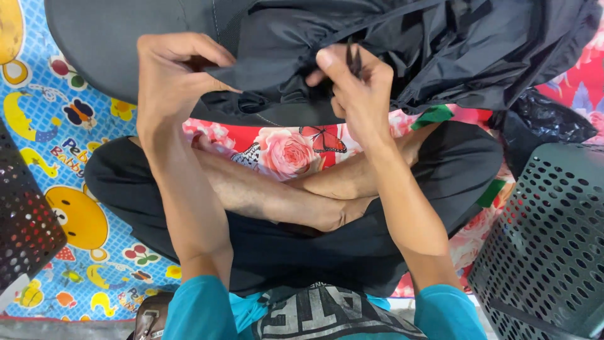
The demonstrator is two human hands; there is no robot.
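Observation:
A black fabric article point(390, 44), shiny and crumpled, lies across the top of the view with a flat grey panel point(119, 38) at its left. My left hand point(170, 75) pinches a fold of the black fabric between thumb and fingers. My right hand point(355, 88) grips a thin black strap or cord of the same fabric, thumb up. Both forearms reach forward over my crossed legs in black shorts point(277, 252).
A dark perforated plastic basket point(547, 245) stands at the right, another perforated basket point(22, 214) at the left edge. A colourful cartoon mat point(69, 151) and a floral cloth point(283, 148) cover the floor. A black plastic bag point(547, 123) lies at right.

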